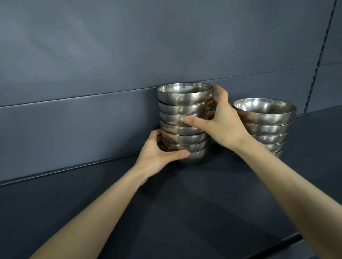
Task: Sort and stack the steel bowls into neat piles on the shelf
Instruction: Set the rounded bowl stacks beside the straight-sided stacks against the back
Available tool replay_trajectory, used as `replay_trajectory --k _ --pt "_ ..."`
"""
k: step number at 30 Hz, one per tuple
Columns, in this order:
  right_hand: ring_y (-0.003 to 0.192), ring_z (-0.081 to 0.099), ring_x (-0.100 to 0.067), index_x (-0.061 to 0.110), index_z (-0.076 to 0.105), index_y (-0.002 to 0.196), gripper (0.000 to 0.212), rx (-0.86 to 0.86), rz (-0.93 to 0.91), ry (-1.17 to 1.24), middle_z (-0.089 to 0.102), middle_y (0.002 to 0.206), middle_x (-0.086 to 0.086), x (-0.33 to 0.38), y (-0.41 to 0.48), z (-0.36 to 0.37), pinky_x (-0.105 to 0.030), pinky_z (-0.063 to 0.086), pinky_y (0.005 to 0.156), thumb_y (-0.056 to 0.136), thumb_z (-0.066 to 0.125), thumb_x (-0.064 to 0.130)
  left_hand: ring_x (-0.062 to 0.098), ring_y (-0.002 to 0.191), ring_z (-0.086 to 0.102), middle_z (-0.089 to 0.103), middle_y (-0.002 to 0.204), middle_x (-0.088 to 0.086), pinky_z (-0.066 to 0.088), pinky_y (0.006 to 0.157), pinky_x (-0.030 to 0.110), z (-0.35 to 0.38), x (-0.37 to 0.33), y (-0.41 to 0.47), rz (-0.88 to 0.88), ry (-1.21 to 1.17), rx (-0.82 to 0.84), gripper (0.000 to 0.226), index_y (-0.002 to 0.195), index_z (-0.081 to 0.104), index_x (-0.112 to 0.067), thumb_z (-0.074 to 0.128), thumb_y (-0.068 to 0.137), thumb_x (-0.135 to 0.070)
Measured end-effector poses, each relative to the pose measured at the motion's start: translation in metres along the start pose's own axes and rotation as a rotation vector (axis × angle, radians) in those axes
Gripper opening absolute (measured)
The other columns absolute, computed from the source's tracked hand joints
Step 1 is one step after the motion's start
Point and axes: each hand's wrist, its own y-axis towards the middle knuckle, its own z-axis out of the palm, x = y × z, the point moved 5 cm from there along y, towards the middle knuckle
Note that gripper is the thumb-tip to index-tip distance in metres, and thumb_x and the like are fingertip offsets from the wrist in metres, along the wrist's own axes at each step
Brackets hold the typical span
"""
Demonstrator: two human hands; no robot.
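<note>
Two piles of steel bowls on dark shelf (88, 211), both far, against back panel (75, 131). Taller pile (187, 122) left, leaning slightly; shorter pile (268, 124) just right, small gap between. Left hand (158, 151) wrapped round bottom bowls, fingers closed on them. Right hand (218, 121) gripping middle bowls, thumb in front, fingers behind. Step in hand, likely: steadying or squaring taller pile. Next move calls for: even pressure both sides, straighten lean, release gently. Room: shelf open near and left; front edge (275, 245) well clear; right pile close, risk of knock.
</note>
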Motion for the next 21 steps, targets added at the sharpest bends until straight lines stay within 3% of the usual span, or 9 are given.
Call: replay_trajectory --k 5,10,13,16,21 --pt "0.128 0.048 -0.016 0.019 0.015 0.151 0.112 0.033 -0.011 0.028 0.044 0.142 0.009 0.007 -0.007 0.010 -0.037 0.042 0.106 0.067 0.082 0.048 -0.005 0.097 0.060 0.061 0.109 -0.016 0.046 0.076 0.013 -0.020 0.002 -0.022 -0.005 0.006 -0.064 0.095 0.115 0.045 -0.034 0.088 0.034 -0.059" --pt "0.120 0.049 -0.006 0.021 0.016 0.151 0.111 0.100 0.012 0.117 0.045 0.128 0.018 0.008 -0.013 0.022 -0.016 0.039 0.091 0.066 0.083 0.046 -0.007 0.094 0.059 0.059 0.107 -0.018 0.046 0.072 0.010 -0.036 0.005 -0.037 -0.007 0.024 -0.104 0.087 0.116 0.044 -0.033 0.092 0.045 -0.047" --pt "0.105 0.053 0.009 0.023 0.023 0.148 0.106 0.142 0.024 0.165 0.050 0.116 0.027 0.007 -0.014 0.027 -0.007 0.041 0.080 0.064 0.085 0.044 -0.008 0.090 0.060 0.060 0.108 -0.015 0.045 0.066 0.005 -0.041 0.006 -0.041 0.003 0.038 -0.100 0.083 0.116 0.043 -0.034 0.092 0.049 -0.042" --pt "0.101 0.053 0.015 0.025 0.030 0.144 0.106 0.179 0.046 0.199 0.053 0.112 0.026 0.004 -0.015 0.031 -0.009 0.044 0.081 0.056 0.084 0.052 -0.011 0.086 0.060 0.061 0.108 -0.011 0.044 0.065 0.003 -0.043 0.004 -0.043 0.012 0.035 -0.074 0.077 0.113 0.045 -0.032 0.091 0.053 -0.039" --pt "0.117 0.055 -0.007 0.025 0.030 0.144 0.117 0.258 0.128 0.228 0.055 0.123 0.018 -0.009 -0.015 0.036 -0.034 0.046 0.103 0.046 0.082 0.062 0.002 0.098 0.062 0.062 0.114 -0.007 0.050 0.074 0.013 -0.043 0.004 -0.042 0.004 -0.006 -0.021 0.083 0.117 0.047 -0.029 0.089 0.047 -0.046"
